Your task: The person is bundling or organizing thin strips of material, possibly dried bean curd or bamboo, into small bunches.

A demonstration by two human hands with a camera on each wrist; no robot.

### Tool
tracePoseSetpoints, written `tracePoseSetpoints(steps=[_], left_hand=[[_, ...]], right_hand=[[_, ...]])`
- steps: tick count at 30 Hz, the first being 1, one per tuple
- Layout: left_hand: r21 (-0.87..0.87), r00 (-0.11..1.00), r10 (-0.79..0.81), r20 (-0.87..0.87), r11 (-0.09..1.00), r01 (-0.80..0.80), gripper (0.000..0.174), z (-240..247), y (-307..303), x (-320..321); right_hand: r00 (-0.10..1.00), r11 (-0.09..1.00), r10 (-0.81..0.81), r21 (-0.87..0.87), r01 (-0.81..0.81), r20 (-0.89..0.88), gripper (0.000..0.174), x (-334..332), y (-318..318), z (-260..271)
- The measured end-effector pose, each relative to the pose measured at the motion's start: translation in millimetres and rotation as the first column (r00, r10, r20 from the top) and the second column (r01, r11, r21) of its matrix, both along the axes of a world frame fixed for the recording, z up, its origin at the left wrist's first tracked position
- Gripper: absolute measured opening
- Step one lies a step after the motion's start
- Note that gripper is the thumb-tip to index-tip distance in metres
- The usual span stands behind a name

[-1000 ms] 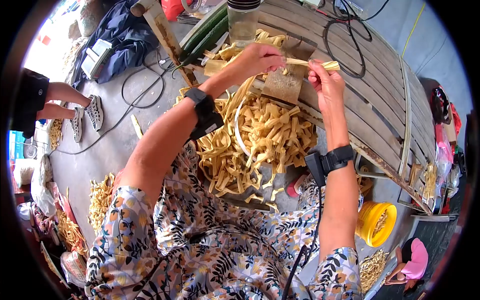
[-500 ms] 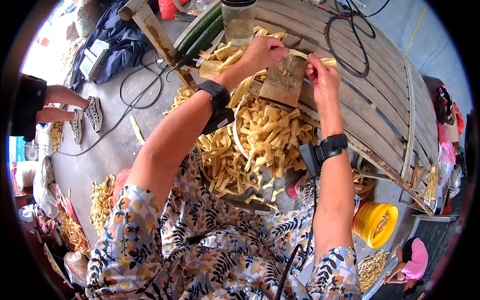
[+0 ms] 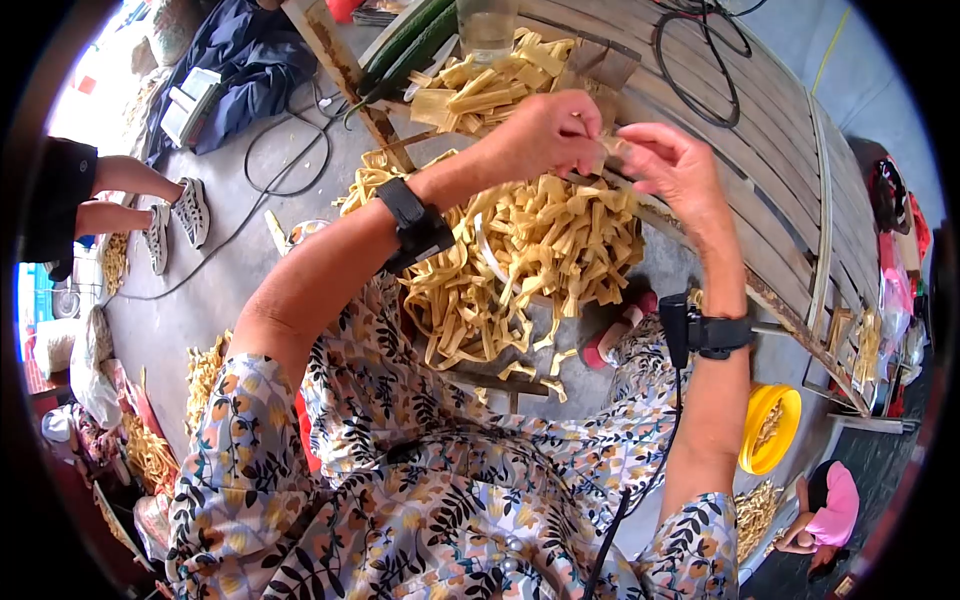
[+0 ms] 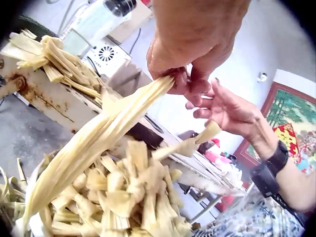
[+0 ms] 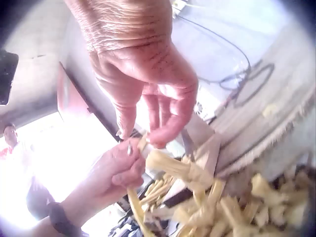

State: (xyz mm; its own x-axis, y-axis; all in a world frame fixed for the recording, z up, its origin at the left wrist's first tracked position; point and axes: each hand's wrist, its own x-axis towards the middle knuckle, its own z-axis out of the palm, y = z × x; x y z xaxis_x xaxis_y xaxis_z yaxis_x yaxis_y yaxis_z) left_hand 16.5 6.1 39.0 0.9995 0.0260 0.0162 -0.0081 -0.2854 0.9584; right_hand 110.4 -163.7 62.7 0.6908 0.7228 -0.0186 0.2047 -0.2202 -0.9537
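Note:
Both hands are close together over the edge of a slatted wooden bench [image 3: 765, 190]. My left hand [image 3: 550, 135] pinches the end of a long, pleated, pale-yellow tofu-skin strip [image 4: 94, 138], which hangs down toward the pile in the left wrist view. My right hand [image 3: 685, 180] has thumb and fingers loosely extended, fingertips right at the left hand's. In the left wrist view a knotted tofu-skin piece [image 4: 185, 146] appears below the right hand, apart from its fingers. Beneath both hands lies a big heap of knotted pieces [image 3: 570, 240].
Loose strips [image 3: 490, 90] lie on the bench beside a metal-coloured board [image 3: 605, 70]. Long green cucumbers [image 3: 415, 55] and a clear jar [image 3: 487, 30] are behind. Black cable [image 3: 660, 60] loops over the slats. A yellow bucket [image 3: 760, 458] stands right; another person [image 3: 835, 510] is beyond it.
Earlier a strip stretched between both hands, then the right hand held it alone. Now the hands have come together, lower and nearer the heap, and the right fingers have loosened.

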Motion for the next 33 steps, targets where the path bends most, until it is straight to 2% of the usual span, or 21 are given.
tracePoseSetpoints(steps=[2,4,5,6,7,8,10,12,13,16,17,20,23,24,26,27,29,30,31,32,33], left_hand=[[-0.099,0.996,-0.089,0.028,0.991,0.091,0.018,-7.1,-7.1,-4.9],[-0.225,0.983,-0.157,0.094,0.959,0.175,0.02,-15.5,-5.4,-11.2],[-0.222,0.971,-0.233,0.058,0.945,0.24,0.022,-15.4,2.1,-15.9],[-0.242,0.971,-0.24,-0.012,0.943,0.23,0.022,-16.2,7.3,-21.5],[-0.261,0.965,-0.248,-0.081,0.94,0.219,0.023,-16.4,11.0,-26.9],[-0.279,0.955,-0.256,-0.149,0.938,0.207,0.023,-17.9,12.3,-29.4],[-0.19,0.971,-0.188,-0.147,0.969,0.159,0.019,-23.4,13.4,-27.8],[-0.117,0.99,-0.111,-0.089,0.988,0.1,0.016,-29.7,14.4,-25.9],[-0.01,0.999,-0.034,-0.019,0.999,0.034,0.012,-27.9,8.3,-25.7],[0.296,0.965,0.034,0.261,0.948,-0.114,0.01,-25.9,-14.7,-28.1],[0.346,0.946,-0.013,0.323,0.932,-0.105,0.009,-21.2,-21.4,-30.4],[0.441,0.871,-0.096,0.481,0.886,-0.146,0.008,-21.8,-27.9,-30.7],[0.398,0.893,-0.144,0.425,0.917,-0.041,0.01,-19.6,-24.7,-34.3],[0.37,0.897,-0.161,0.413,0.929,-0.004,0.01,-19.0,-23.0,-35.2],[0.188,0.971,-0.223,0.084,0.961,0.205,0.01,0.4,-12.5,-38.9],[0.013,0.95,-0.312,-0.009,0.95,0.312,0.012,3.6,-6.2,-39.1],[-0.189,0.954,-0.298,0.007,0.937,0.294,0.015,23.6,-3.5,-46.8],[-0.286,0.957,-0.289,0.015,0.916,0.281,0.017,36.7,-3.5,-49.3],[-0.319,0.975,-0.211,0.073,0.921,0.223,0.019,50.9,-6.3,-49.4],[-0.355,0.984,-0.127,0.128,0.92,0.165,0.021,60.6,-9.7,-48.3],[-0.391,0.972,-0.112,0.207,0.901,0.187,0.023,62.3,-10.0,-44.1]], right_hand=[[0.978,0.996,0.042,0.09,-0.024,-0.203,0.015,-7.4,-1.6,-16.4],[0.991,0.99,0.068,0.131,-0.052,-0.116,0.009,-4.2,-6.4,-17.1],[0.995,0.986,0.082,0.153,-0.071,-0.065,0.009,-2.6,-9.2,-14.5],[0.995,0.981,0.095,0.173,-0.091,-0.015,0.009,-2.0,-11.9,-14.2],[0.987,0.979,0.092,0.171,-0.113,0.13,0.007,-1.6,-13.0,-16.1],[0.98,0.972,0.121,0.179,-0.149,0.156,0.008,-2.7,-14.0,-17.3],[0.962,0.957,0.173,0.194,-0.215,0.212,0.01,-6.1,-14.1,-13.1],[0.984,0.977,0.089,0.176,-0.116,0.157,0.012,-5.3,-14.0,-6.1],[0.99,0.984,0.047,0.166,-0.069,0.131,0.014,-4.9,-13.8,-4.5],[0.997,0.997,0.073,-0.004,-0.073,0.034,0.021,4.9,-12.0,-20.9],[0.992,0.993,0.072,-0.089,-0.081,-0.099,0.028,-1.3,-10.2,-26.3],[0.982,0.928,0.009,-0.364,-0.079,-0.189,0.024,-18.8,-5.7,-27.2],[0.971,0.923,0.125,-0.336,-0.188,-0.202,0.022,-19.3,-8.6,-43.0],[0.947,0.923,0.18,-0.287,-0.257,-0.267,0.023,-20.1,-10.4,-44.2],[0.874,0.908,0.292,-0.175,-0.381,-0.388,0.024,-34.5,-10.1,-29.2],[0.81,0.892,0.371,-0.069,-0.446,-0.454,0.025,-40.4,-9.9,-21.5],[0.651,0.829,0.525,0.158,-0.536,-0.548,0.028,-50.5,-11.8,-4.8],[0.593,0.768,0.64,0.366,-0.526,-0.489,0.031,-53.3,-16.0,7.8],[0.538,0.668,0.738,0.555,-0.496,-0.408,0.035,-53.9,-19.9,20.9],[0.496,0.569,0.8,0.686,-0.454,-0.336,0.038,-47.0,-21.3,34.0],[0.462,0.453,0.851,0.796,-0.401,-0.251,0.04,-40.2,-20.9,41.8]])
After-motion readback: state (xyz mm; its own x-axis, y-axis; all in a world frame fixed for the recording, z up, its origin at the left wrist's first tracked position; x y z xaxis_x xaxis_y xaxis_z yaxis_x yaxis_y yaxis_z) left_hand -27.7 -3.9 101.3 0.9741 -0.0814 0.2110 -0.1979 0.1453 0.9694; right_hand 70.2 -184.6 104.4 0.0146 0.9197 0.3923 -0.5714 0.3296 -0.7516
